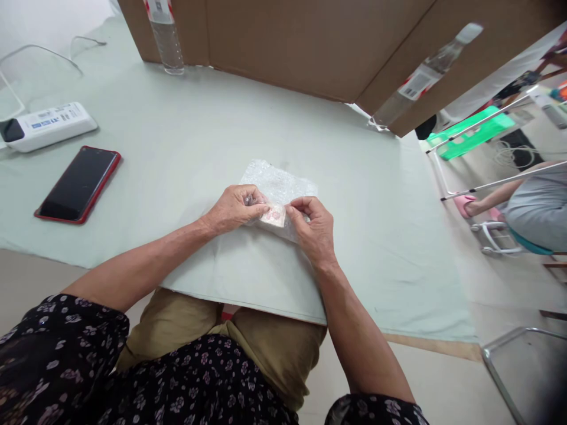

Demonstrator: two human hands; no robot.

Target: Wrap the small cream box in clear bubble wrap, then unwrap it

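A sheet of bubble wrap [283, 183] lies on the pale green tablecloth near the front edge. On its near part sits a small, light, squarish item [273, 216] with reddish marks; its kind is too small to make out. My left hand [237, 208] pinches the wrap at the item's left side, thumb and fingers closed. At the right side, my right hand [313, 223] also has thumb and forefinger closed on the wrap. Both sets of fingertips are close to the item, and some of the wrap beneath them is hidden.
A red-cased phone [78, 184] and a white power strip [53, 125] lie at left. Cardboard panels [283, 47] stand at the back, with a left bottle [167, 44] and a right bottle [416, 82] before them. Beyond the table's right edge, a seated person's leg [535, 200] shows.
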